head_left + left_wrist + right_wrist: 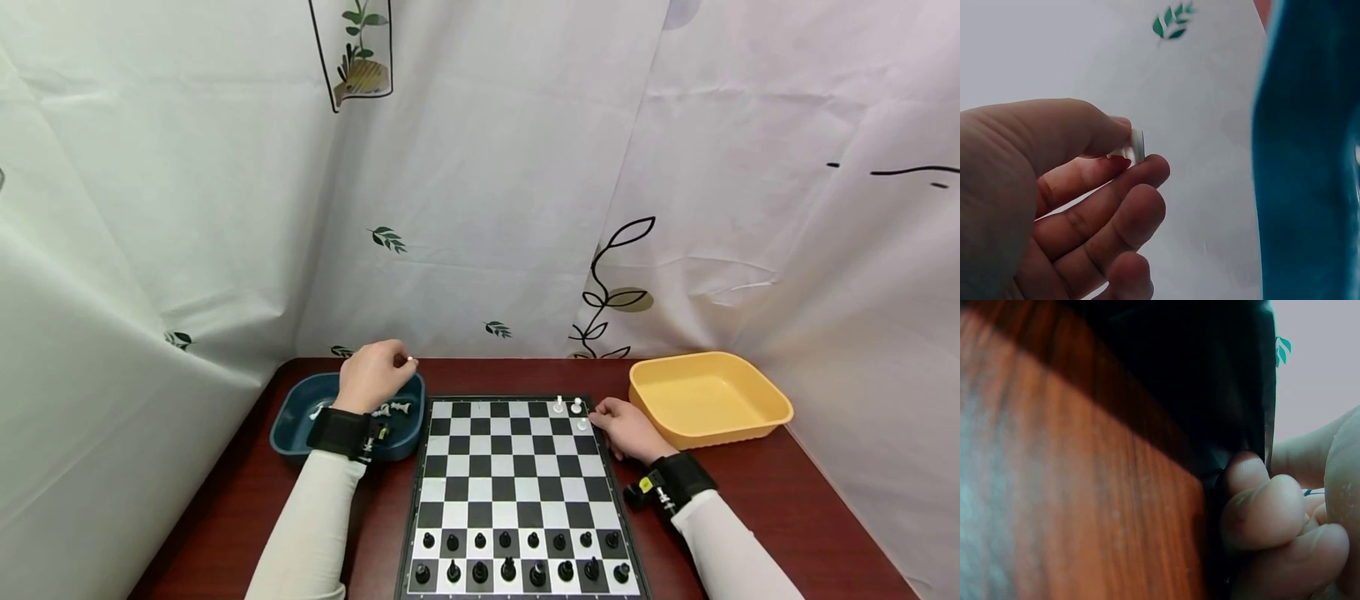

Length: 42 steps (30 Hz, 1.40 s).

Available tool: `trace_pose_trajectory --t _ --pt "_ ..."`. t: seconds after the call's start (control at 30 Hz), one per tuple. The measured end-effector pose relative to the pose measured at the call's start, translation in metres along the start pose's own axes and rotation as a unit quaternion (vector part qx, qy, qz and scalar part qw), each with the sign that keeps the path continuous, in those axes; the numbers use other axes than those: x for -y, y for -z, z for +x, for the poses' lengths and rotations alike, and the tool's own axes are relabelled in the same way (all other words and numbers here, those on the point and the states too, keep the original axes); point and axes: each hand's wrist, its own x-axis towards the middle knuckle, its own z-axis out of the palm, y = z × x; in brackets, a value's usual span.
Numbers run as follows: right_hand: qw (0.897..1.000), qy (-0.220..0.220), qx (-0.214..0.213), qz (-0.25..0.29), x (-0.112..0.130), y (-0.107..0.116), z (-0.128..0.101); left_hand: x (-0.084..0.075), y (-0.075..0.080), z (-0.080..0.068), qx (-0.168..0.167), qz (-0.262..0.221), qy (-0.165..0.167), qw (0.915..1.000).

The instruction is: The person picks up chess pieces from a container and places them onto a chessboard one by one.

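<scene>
My left hand point(375, 377) is raised over the blue tray point(281, 417) at the left. Between its thumb and fingertips it pinches a small white chess piece point(1137, 147), whose type is mostly hidden by the fingers. White chess pieces point(401, 407) lie in that tray. At the far right corner of the chessboard point(499, 446), my right hand point(633, 429) holds the board's edge, its fingers curled against the dark side in the right wrist view. Close to those fingers stand a white pawn point(582, 424) and two other white pieces point(577, 406).
Two rows of black chess pieces point(508, 570) stand along the board's near side. A yellow tray point(708, 392) sits at the right back of the dark red wooden table point(810, 508). Behind everything hangs a white patterned cloth point(480, 183).
</scene>
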Motion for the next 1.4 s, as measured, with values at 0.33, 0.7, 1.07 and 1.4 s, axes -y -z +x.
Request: trace_pose_trajectory --t 0.33,0.7,1.07,1.4 --pt "1.000 0.000 -0.004 -0.003 0.000 0.000 -0.001 -0.030 -0.015 0.005 0.036 -0.015 -0.028 0.9988" --pt "1.000 0.001 -0.006 -0.003 0.001 0.003 -0.002 -0.060 -0.032 0.007 0.059 -0.013 -0.081 0.9949" --pt "1.000 -0.002 -0.005 -0.001 0.000 0.001 0.000 -0.081 -0.051 0.009 0.069 -0.009 -0.117 0.9907" --pt "1.000 0.004 -0.004 -0.002 0.001 0.001 -0.002 -0.103 -0.059 0.008 0.087 -0.021 -0.143 0.9857"
